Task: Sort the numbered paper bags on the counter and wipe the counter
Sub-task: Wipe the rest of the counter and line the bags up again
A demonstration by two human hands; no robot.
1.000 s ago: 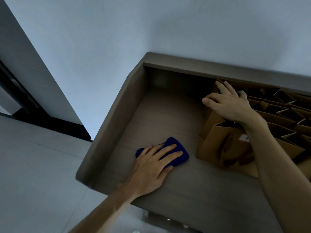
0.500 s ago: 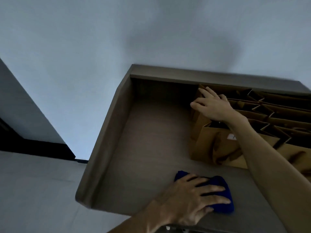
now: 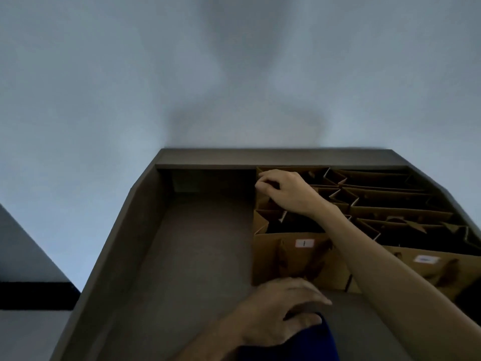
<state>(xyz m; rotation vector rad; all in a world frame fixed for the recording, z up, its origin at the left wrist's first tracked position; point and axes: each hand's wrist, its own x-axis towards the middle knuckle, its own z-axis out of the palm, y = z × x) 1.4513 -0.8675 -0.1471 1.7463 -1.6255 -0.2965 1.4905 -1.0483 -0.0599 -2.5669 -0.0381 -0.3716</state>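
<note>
Several brown paper bags stand in rows on the right half of the dark counter (image 3: 197, 256). The nearest bag (image 3: 291, 259) carries a white label marked 1; the bag to its right (image 3: 426, 267) has a blurred label. My right hand (image 3: 285, 192) reaches over the near bag and grips the top edges of the bags at the back left of the group. My left hand (image 3: 281, 312) is low at the front, fingers curled over a dark blue cloth (image 3: 299, 342) that hangs near the counter's front edge. My forearm hides part of the near bags.
The counter has a raised rim (image 3: 273, 155) at the back and a raised left side wall (image 3: 125, 230). A pale wall rises behind it. Grey floor (image 3: 28, 334) and a dark strip lie at the lower left.
My left hand has dragged the blue cloth right and toward the front edge, where it is now bunched. My right hand has curled tighter on the back bags. The view has shifted right.
</note>
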